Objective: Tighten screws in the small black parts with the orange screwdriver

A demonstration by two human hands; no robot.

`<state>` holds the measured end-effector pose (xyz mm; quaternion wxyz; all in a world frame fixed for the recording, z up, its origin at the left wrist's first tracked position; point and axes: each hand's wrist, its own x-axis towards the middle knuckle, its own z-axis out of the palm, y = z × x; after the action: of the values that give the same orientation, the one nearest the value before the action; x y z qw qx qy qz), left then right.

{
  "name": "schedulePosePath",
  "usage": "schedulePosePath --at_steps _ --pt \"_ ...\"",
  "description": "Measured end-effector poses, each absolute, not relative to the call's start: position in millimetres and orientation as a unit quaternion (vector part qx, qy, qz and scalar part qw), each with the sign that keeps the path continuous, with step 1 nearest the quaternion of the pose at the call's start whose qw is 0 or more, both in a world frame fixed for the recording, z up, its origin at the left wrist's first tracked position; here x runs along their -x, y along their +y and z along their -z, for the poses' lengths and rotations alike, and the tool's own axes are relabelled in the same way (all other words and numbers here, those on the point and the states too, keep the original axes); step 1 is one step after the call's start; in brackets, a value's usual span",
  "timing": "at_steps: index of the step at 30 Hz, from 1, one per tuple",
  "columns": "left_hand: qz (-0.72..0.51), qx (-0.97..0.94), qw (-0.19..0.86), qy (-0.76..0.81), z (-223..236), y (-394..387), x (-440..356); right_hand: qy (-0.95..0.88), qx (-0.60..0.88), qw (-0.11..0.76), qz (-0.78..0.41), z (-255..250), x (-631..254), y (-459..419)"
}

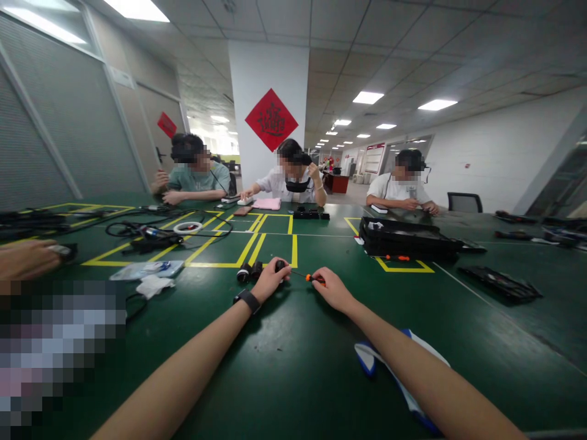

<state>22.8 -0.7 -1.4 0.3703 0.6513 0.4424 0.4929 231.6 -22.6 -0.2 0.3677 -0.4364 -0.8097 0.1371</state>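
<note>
My left hand (pixel 271 281), with a dark watch on its wrist, is closed on a small black cylindrical part (pixel 279 265). My right hand (pixel 332 288) grips the orange-and-black handle of a screwdriver (pixel 315 279). The screwdriver's thin shaft points left toward the black part; whether its tip touches the part I cannot tell. Just left of my left hand stand two more black cylindrical parts (pixel 243 273), close together on the green table (pixel 275 366).
An open black case (pixel 408 237) lies at right, an orange screwdriver (pixel 397 258) before it. Cables (pixel 151 232), a plastic bag (pixel 147 270) and crumpled tissue (pixel 155 286) lie left. A blue-and-white cloth (pixel 415 366) is under my right forearm. Several people sit around; one person's hand (pixel 30 260) is at far left.
</note>
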Motion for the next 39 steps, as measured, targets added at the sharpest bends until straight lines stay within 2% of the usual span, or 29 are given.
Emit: schedulePosePath --at_steps 5,10,14,21,29,36,39 --pt "-0.489 -0.652 0.384 0.434 1 2 -24 -0.786 0.449 0.386 -0.178 4 -230 -20" --pt "-0.485 -0.651 0.391 0.435 2 3 -23 -0.78 0.488 0.368 -0.134 5 -228 -16" --pt "-0.486 -0.66 0.371 0.437 1 2 -24 -0.794 0.476 0.356 -0.127 5 -230 -16" --pt "-0.476 -0.669 0.359 0.444 1 -1 -25 -0.775 0.471 0.375 -0.191 3 -234 -17" --pt "-0.477 -0.661 0.365 0.449 3 1 -23 -0.803 0.459 0.355 -0.137 2 -237 -14" --pt "-0.48 -0.666 0.363 0.442 1 -1 -23 -0.797 0.439 0.365 -0.195 1 -237 -19" --pt "-0.481 -0.664 0.365 0.441 -1 -2 -24 -0.799 0.45 0.355 -0.18 1 -238 -16"
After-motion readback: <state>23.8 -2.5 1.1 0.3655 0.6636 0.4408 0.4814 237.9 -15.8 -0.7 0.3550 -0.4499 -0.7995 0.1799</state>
